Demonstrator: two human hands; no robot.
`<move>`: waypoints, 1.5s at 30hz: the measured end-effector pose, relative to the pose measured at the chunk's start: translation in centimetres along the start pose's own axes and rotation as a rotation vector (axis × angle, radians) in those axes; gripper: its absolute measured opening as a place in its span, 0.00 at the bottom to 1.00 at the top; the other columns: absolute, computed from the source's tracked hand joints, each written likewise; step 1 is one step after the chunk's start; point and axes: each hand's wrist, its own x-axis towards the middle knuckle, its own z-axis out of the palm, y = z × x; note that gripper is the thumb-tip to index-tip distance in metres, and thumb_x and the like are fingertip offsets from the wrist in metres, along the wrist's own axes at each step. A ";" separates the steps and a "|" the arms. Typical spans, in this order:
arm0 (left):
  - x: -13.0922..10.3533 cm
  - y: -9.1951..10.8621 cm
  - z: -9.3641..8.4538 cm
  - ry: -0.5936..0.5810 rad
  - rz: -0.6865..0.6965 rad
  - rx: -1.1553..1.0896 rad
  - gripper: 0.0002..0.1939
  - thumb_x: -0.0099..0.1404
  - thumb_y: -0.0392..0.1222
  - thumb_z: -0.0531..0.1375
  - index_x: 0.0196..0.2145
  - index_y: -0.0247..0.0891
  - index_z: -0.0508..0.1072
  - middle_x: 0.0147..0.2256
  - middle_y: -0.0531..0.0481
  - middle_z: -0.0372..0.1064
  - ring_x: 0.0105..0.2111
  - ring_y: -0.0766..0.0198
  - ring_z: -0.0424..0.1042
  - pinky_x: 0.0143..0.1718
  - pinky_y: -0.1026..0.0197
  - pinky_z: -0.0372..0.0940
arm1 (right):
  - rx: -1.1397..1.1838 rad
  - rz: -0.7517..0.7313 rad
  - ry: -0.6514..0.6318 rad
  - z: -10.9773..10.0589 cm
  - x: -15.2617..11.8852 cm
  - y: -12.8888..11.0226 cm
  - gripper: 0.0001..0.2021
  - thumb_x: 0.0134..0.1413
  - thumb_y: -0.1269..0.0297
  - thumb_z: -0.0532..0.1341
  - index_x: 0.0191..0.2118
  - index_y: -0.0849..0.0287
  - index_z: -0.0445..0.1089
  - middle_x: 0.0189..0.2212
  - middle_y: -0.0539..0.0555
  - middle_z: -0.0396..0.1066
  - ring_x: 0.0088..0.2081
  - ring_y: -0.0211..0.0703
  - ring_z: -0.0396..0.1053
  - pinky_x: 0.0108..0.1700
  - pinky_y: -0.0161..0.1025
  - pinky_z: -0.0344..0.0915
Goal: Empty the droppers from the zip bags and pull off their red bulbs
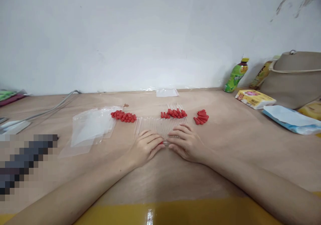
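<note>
A row of clear glass-like tubes [152,124] lies side by side at the table's middle. My left hand [147,144] rests at the row's near left part, its fingers closed around a small red piece [161,142] that shows at the fingertips. My right hand [187,142] lies over the row's right end with its fingers spread a little; nothing shows in it. Behind the row are red rubber bulbs [177,113], some on more clear tubes [175,106]. Other red bulbs lie in a pile at the left [124,116] and a small group at the right [201,117].
Clear plastic bags [92,126] lie at left, beside a grey cable [52,108]. A small white packet [167,92] is near the wall. At right are a green bottle [236,76], a yellow tissue pack [255,98], a blue-white pack [291,119] and a grey bag [291,81].
</note>
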 end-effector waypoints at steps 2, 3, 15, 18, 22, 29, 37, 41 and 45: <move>0.0 0.1 -0.1 0.010 0.024 0.013 0.06 0.63 0.39 0.55 0.38 0.38 0.70 0.34 0.48 0.73 0.36 0.63 0.71 0.40 0.58 0.65 | 0.009 -0.008 0.007 0.2 -0.1 0.0 0.11 0.55 0.61 0.57 0.43 0.55 0.70 0.39 0.53 0.73 0.45 0.43 0.66 0.52 0.49 0.59; 0.0 0.1 -0.1 0.010 0.034 0.018 0.06 0.63 0.39 0.55 0.38 0.38 0.70 0.34 0.49 0.73 0.36 0.64 0.71 0.40 0.58 0.64 | 0.023 -0.018 0.013 0.3 -0.1 0.0 0.12 0.55 0.62 0.56 0.43 0.55 0.70 0.39 0.53 0.73 0.46 0.43 0.66 0.53 0.48 0.59; 0.1 0.3 -0.7 -0.073 0.067 0.068 0.06 0.63 0.36 0.54 0.35 0.39 0.70 0.36 0.51 0.74 0.44 0.63 0.69 0.54 0.53 0.55 | 0.187 -0.155 0.126 1.4 -0.8 0.3 0.09 0.54 0.73 0.56 0.41 0.64 0.69 0.40 0.58 0.73 0.48 0.41 0.67 0.57 0.45 0.60; 0.0 0.3 -0.8 -0.077 0.064 0.064 0.06 0.63 0.36 0.54 0.36 0.38 0.70 0.36 0.51 0.74 0.44 0.63 0.69 0.54 0.53 0.55 | 0.196 -0.166 0.137 1.3 -1.0 0.4 0.10 0.53 0.74 0.57 0.42 0.64 0.69 0.40 0.58 0.73 0.48 0.41 0.66 0.57 0.46 0.61; 0.0 0.4 -1.0 -0.059 0.074 0.059 0.05 0.62 0.36 0.55 0.36 0.38 0.70 0.36 0.51 0.74 0.43 0.63 0.70 0.54 0.54 0.56 | 0.168 -0.190 0.155 0.8 -1.0 0.3 0.11 0.53 0.75 0.57 0.42 0.65 0.68 0.39 0.58 0.73 0.48 0.41 0.67 0.56 0.46 0.62; -0.4 0.0 -0.9 -0.008 0.122 0.041 0.05 0.62 0.36 0.56 0.37 0.37 0.69 0.37 0.49 0.74 0.41 0.62 0.70 0.51 0.54 0.60 | 0.064 -0.255 0.167 -0.8 -0.9 0.1 0.11 0.52 0.75 0.58 0.43 0.66 0.68 0.39 0.57 0.73 0.48 0.42 0.67 0.54 0.45 0.63; -1.6 -1.0 -1.0 0.002 -0.002 -0.030 0.06 0.63 0.37 0.56 0.39 0.39 0.69 0.34 0.48 0.70 0.32 0.66 0.68 0.34 0.62 0.65 | -0.281 0.334 0.227 -2.0 -1.8 3.6 0.08 0.54 0.63 0.57 0.34 0.56 0.73 0.24 0.52 0.69 0.27 0.37 0.66 0.28 0.35 0.59; -1.7 -0.9 -0.6 0.038 -0.049 -0.075 0.11 0.63 0.36 0.55 0.45 0.40 0.67 0.36 0.48 0.67 0.34 0.67 0.67 0.35 0.64 0.66 | -0.315 0.655 0.049 -2.1 -1.8 4.8 0.11 0.55 0.61 0.54 0.38 0.57 0.71 0.27 0.51 0.70 0.24 0.37 0.65 0.24 0.34 0.53; -1.7 -0.8 -0.5 0.047 -0.087 -0.062 0.15 0.62 0.32 0.54 0.48 0.38 0.65 0.40 0.45 0.64 0.37 0.65 0.67 0.38 0.61 0.66 | -0.296 0.818 -0.068 -2.2 -1.9 5.4 0.09 0.50 0.65 0.55 0.37 0.57 0.70 0.29 0.51 0.71 0.28 0.40 0.67 0.26 0.35 0.54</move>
